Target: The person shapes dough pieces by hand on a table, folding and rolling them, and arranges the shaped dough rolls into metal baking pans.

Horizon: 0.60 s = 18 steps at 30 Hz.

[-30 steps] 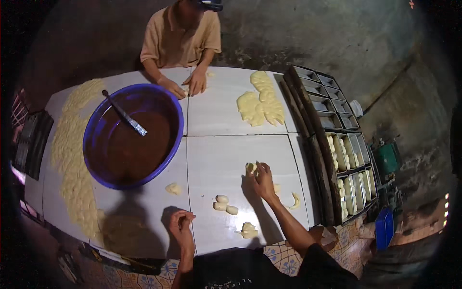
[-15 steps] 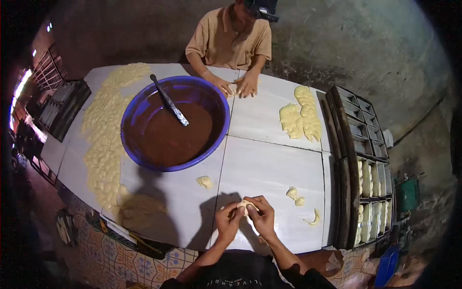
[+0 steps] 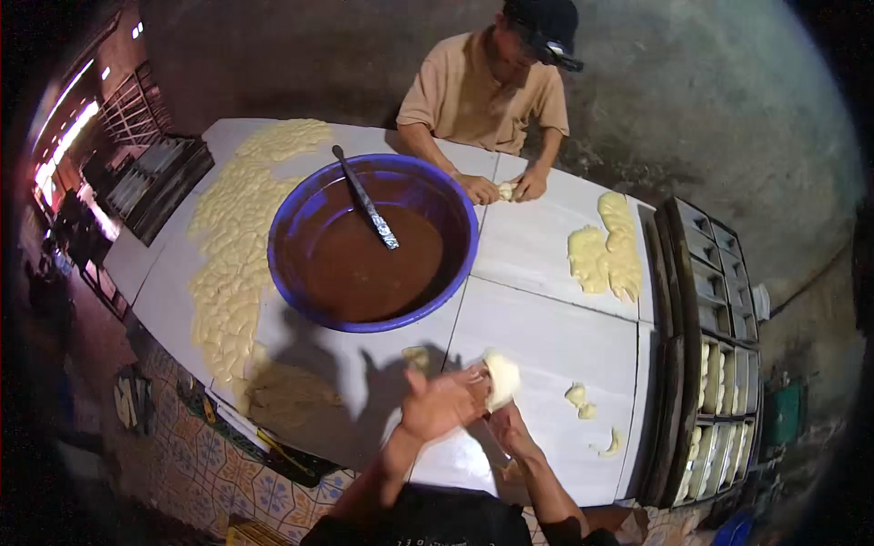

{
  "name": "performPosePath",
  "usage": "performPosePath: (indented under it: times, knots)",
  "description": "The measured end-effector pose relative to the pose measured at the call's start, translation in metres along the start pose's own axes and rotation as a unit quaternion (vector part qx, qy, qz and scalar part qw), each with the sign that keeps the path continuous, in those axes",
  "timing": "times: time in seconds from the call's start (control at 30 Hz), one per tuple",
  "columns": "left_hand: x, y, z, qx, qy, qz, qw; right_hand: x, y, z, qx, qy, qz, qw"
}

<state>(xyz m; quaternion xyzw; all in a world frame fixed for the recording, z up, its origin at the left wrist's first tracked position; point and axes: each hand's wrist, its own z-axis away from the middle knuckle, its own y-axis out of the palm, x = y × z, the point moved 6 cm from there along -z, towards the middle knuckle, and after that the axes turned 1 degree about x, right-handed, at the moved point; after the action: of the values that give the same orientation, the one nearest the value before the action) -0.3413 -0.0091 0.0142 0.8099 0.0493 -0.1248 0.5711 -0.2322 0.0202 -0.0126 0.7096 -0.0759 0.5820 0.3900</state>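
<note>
A pale, smooth piece of dough (image 3: 502,379) is up between my hands, above the near part of the white tiled table. My left hand (image 3: 442,407) reaches across to its left side, thumb raised and fingers stretched out, slightly smeared by motion. Just below the dough is my right hand (image 3: 513,430), which seems to hold it from underneath; its fingers are partly hidden. A small dough lump (image 3: 416,358) lies beyond my left hand, in shadow. To the right rest two joined small lumps (image 3: 580,400) and a thin curved scrap (image 3: 611,443).
A blue basin (image 3: 464,264) of brown filling holds a spatula (image 3: 369,200). Dough pieces (image 3: 223,273) cover the table's left side. Dough sheets (image 3: 608,255) lie far right, beside metal tins (image 3: 719,364), some filled. Across the table, a co-worker's hands (image 3: 505,188) work dough.
The dough piece went from a pinch between both hands to a larger rounded shape, and my left hand opened out. The view shifted, and the co-worker's hands now hold dough up off the table.
</note>
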Motion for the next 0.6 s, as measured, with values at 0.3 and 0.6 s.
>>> performPosePath:
  times: [0.3,0.6]
  knots:
    - [-0.217,-0.128,-0.076,-0.382,-0.107,-0.873,0.285,-0.024,-0.020,-0.007,-0.048,0.006,-0.034,0.998]
    - [-0.141,-0.031,-0.068,-0.351,-0.146,-0.821,0.425,-0.045,-0.043,-0.011,-0.094,0.037,-0.254,0.962]
